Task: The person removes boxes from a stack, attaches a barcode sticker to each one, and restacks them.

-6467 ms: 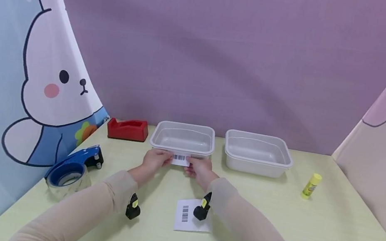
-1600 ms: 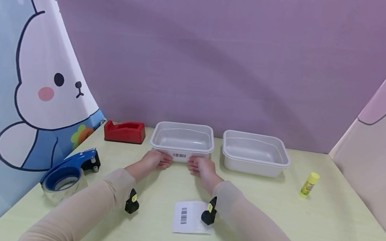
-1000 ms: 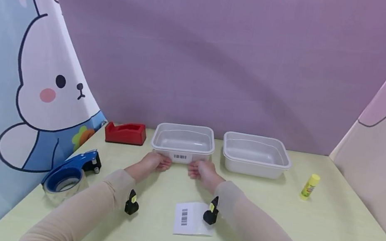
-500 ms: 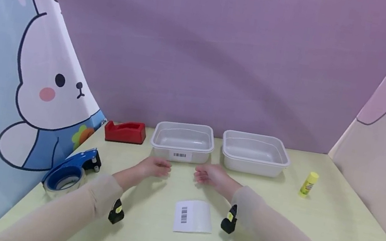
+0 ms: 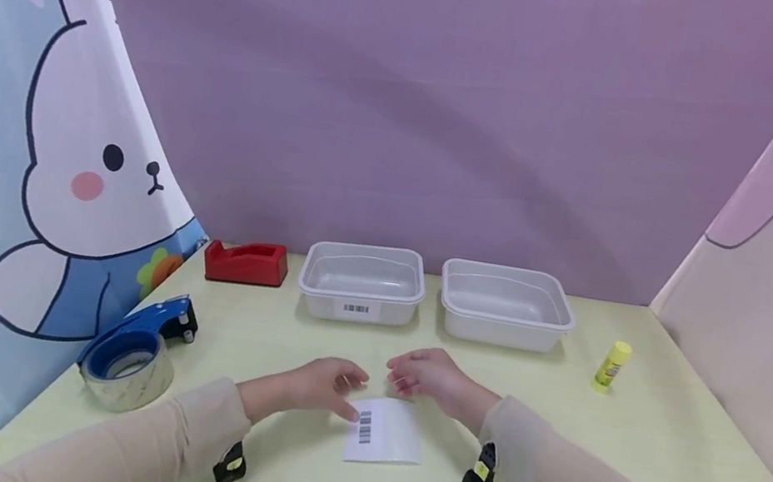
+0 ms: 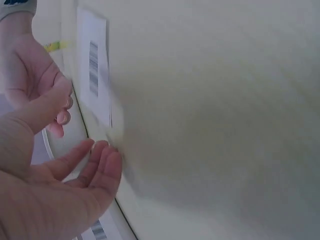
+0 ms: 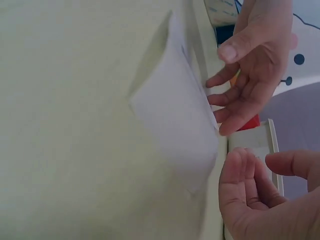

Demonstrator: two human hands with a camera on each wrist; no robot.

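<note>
A barcode label sheet (image 5: 396, 442), white with one end lifted off the table in the right wrist view (image 7: 175, 115), lies in front of me. My left hand (image 5: 321, 387) reaches over its left edge, thumb and fingers spread apart and holding nothing. Just beyond the sheet's far edge hovers my right hand (image 5: 436, 379), its fingers loosely bent around an empty gap. Farther back, a white plastic tub (image 5: 316, 303) carries a barcode label (image 5: 356, 309) flat on its front wall. Both hands are away from that tub.
To its right stands a second white tub (image 5: 501, 332) with a plain front. A red tape dispenser (image 5: 246, 263) sits at the back left, and a blue tape gun (image 5: 128, 360) with clear tape lies nearer. A yellow glue stick (image 5: 611, 367) stands at the right.
Both hands held a barcode label at the left tub's front earlier; it now sits on that wall. They pressed there, let go and came back toward me to the label sheet.
</note>
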